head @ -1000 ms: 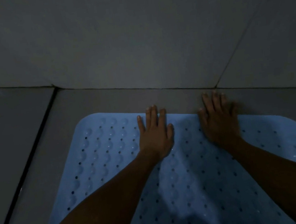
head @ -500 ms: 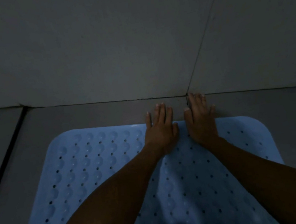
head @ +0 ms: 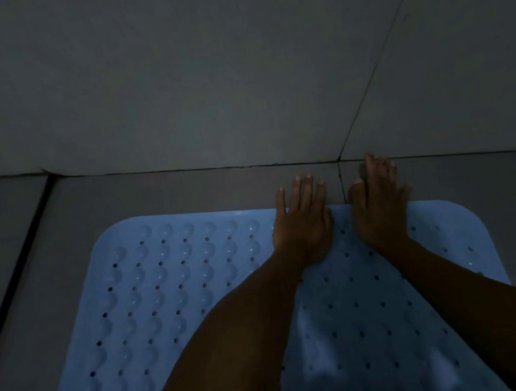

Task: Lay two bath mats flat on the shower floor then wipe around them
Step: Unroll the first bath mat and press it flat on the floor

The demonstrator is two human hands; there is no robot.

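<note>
A light blue rubber bath mat (head: pixel 172 298) with rows of bumps and small holes lies flat on the grey tiled shower floor (head: pixel 157 192). My left hand (head: pixel 303 222) presses flat on the mat's far edge, its straight fingers reaching over onto the tile. My right hand (head: pixel 380 208) lies flat just beside it on the same edge, fingertips near the wall joint. Both forearms cross the mat and hide its middle. Only one mat is in view.
A grey tiled wall (head: pixel 201 71) rises directly behind the mat's far edge. A dark grout groove (head: pixel 14 276) runs along the floor at the left. The light is dim.
Both hands have slid along the mat's far edge and come closer together, with their fingers now over the edge onto the tile. The view has shifted, so the mat sits further left.
</note>
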